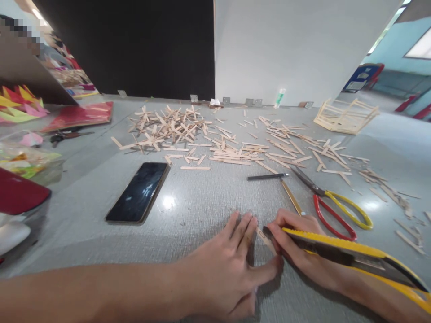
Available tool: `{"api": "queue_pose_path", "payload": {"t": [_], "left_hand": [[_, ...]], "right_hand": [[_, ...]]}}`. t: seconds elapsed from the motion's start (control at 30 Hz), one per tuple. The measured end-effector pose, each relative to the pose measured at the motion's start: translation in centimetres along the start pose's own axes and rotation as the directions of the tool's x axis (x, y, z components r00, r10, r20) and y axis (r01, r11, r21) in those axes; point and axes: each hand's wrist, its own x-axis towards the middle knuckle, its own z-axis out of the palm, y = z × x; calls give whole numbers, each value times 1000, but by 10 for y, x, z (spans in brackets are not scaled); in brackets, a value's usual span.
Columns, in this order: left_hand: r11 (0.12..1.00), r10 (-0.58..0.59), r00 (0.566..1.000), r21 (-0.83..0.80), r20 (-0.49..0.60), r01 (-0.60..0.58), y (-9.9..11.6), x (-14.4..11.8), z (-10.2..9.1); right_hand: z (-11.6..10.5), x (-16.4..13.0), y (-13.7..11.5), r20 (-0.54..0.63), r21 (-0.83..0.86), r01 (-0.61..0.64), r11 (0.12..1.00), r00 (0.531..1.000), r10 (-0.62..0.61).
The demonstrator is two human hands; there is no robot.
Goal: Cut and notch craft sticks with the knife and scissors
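Observation:
My right hand [296,237] is closed round a yellow box cutter [340,249], its long body running back along my wrist. The cutter's tip lies over a short wooden craft stick [266,240] that is flat on the table. With fingertips at the stick's far end and thumb at its near end, my left hand [232,260] pins it down. Just beyond my right hand are a pencil [292,197], a dark pen [267,176] and scissors [328,197] with one red and one yellow handle.
Many loose craft sticks [235,154] spread across the grey table [202,197]. A phone [138,193] lies at left. A glue stick [279,98] and a small stick frame [346,116] stand near the upright board [286,49]. Pliers [67,134] and red card [84,115] lie far left.

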Motion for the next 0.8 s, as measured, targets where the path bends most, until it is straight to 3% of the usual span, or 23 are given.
{"api": "queue_pose_path", "payload": {"t": [0.8], "left_hand": [[1000, 4, 1000, -24, -15, -5, 0, 0, -1]], "right_hand": [[0, 0, 1, 79, 108, -128, 986, 990, 120]]}}
